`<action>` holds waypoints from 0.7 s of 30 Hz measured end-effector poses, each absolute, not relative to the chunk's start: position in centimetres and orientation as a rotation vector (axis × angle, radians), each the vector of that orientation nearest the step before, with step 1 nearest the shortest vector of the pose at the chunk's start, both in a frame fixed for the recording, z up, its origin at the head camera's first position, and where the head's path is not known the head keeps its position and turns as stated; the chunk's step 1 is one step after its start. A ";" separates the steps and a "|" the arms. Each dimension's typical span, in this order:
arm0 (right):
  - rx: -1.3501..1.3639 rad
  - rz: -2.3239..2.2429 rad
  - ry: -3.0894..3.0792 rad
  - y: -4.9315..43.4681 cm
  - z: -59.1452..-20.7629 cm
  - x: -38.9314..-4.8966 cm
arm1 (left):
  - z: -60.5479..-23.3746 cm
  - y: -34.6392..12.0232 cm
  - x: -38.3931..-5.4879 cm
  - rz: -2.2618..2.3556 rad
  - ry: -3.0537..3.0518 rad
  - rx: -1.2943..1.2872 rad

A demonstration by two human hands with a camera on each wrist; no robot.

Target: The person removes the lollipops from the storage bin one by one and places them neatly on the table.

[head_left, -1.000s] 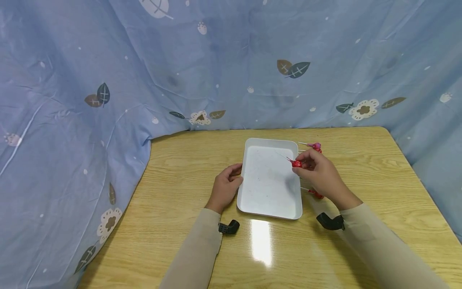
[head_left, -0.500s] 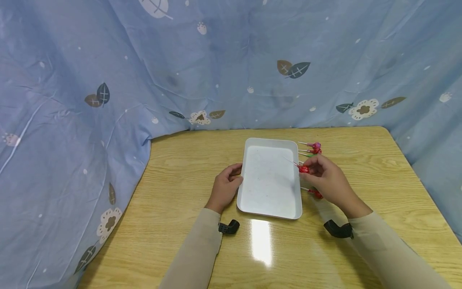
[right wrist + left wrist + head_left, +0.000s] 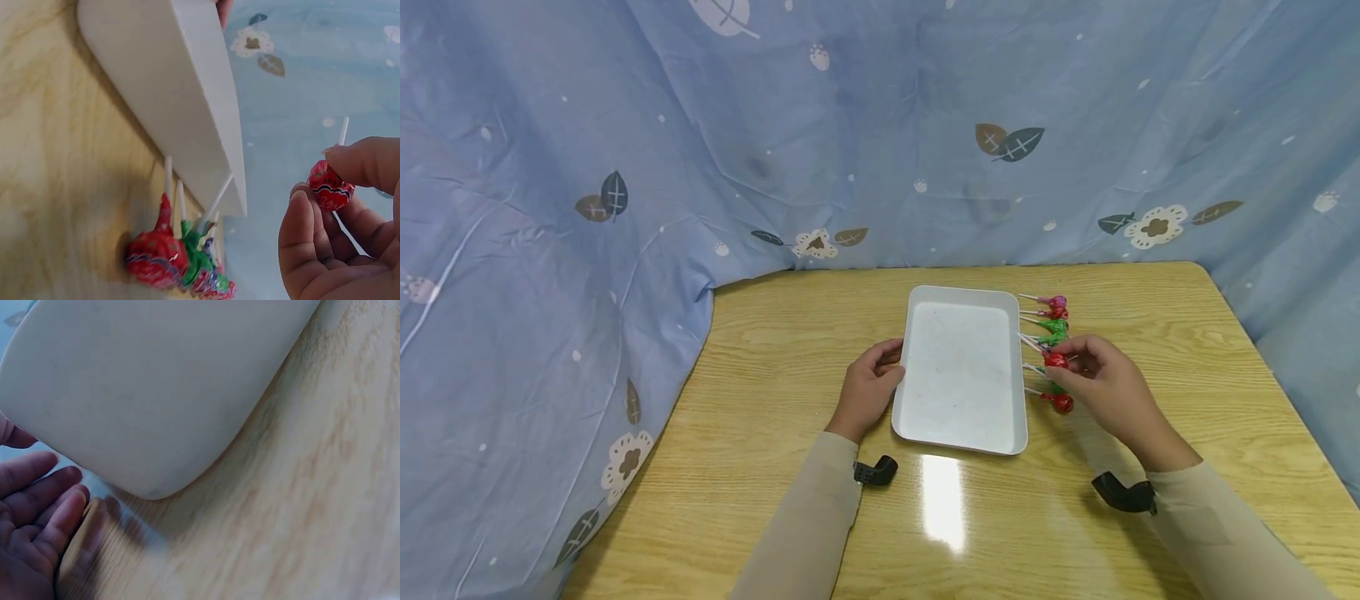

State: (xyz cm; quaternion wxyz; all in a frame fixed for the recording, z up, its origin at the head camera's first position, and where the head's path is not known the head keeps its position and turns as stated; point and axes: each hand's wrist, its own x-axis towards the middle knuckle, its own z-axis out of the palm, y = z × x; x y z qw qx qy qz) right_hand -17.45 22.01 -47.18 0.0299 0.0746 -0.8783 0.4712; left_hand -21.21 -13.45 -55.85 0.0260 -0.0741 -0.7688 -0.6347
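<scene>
In the head view my right hand (image 3: 1111,387) pinches a red-wrapped lollipop (image 3: 1055,360) between thumb and fingers, its white stick toward the tray. The right wrist view shows the same lollipop (image 3: 331,185) raised, gripped by its round head. Other wrapped lollipops, such as a purple one (image 3: 1057,302), a green one (image 3: 1054,327) and a red one (image 3: 1060,404), lie in a column beside the white tray (image 3: 958,446), sticks pointing at it. My fingers partly hide the middle ones. My left hand (image 3: 868,385) rests at the tray's left edge, fingers loosely bent.
A pale wooden table (image 3: 790,333) carries everything, with its back edge along a blue patterned curtain (image 3: 880,167). Bright glare (image 3: 943,500) lies on the tabletop in front of the tray. Black wrist devices (image 3: 876,472) sit at both sleeves.
My right hand has moved right and toward me with the red lollipop, from over the tray to above the lollipop column, uncovering the green one. The left hand stays put.
</scene>
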 end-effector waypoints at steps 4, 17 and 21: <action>0.215 1.458 -2.697 22.5 -47.7 -16.9 | -55.7 -13.4 -21.2 -1.957 -2.380 -0.223; 0.204 1.419 -2.741 23.8 -48.7 -14.5 | -55.7 -13.5 -21.2 -1.956 -2.384 -0.228; 0.207 1.380 -2.739 24.1 -49.1 -14.0 | -55.8 -13.5 -21.2 -1.958 -2.385 -0.220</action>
